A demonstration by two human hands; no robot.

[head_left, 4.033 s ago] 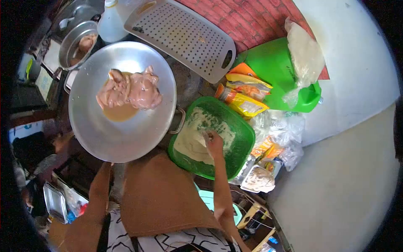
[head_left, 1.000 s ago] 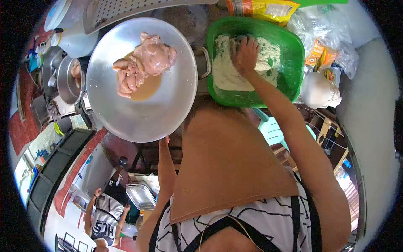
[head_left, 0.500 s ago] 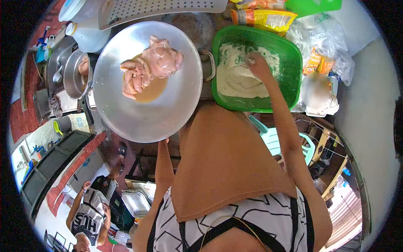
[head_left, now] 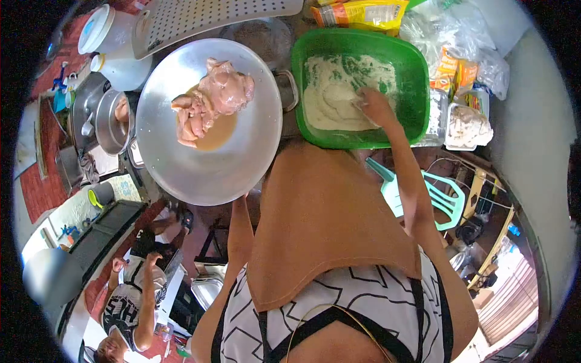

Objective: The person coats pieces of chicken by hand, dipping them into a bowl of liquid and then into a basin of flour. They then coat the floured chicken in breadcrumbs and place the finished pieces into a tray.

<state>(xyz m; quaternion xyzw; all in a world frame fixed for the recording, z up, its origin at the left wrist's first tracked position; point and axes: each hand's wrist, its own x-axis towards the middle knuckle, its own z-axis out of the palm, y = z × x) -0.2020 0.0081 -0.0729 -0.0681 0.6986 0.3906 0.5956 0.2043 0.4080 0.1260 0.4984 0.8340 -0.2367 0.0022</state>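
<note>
My right hand (head_left: 376, 107) is in the green plastic basin (head_left: 419, 78), its flour-dusted fingers spread and touching the flour (head_left: 331, 109). The flour is heaped toward the basin's near left, and its fingertips are partly buried. To the left stands a wide metal pan (head_left: 212, 172) with a loop handle. Raw chicken pieces (head_left: 225, 91) lie in it beside a pool of brownish liquid (head_left: 216, 136). My left hand (head_left: 243, 197) is at the pan's near rim, its fingers hidden beneath the pan.
Right of the basin, a tray holds white-coated pieces (head_left: 469, 128) near plastic bags (head_left: 454, 33). Behind are yellow packets (head_left: 369, 15) and a perforated metal sheet (head_left: 212, 21). A steel pot (head_left: 112, 136) stands left. Another person (head_left: 136, 290) is at lower left; a green chair (head_left: 445, 202) stands below right.
My right hand has moved nearer to me through the flour, and its fingers reach lower. My view has shifted slightly. The other person's hands have changed position. The chicken lies as before.
</note>
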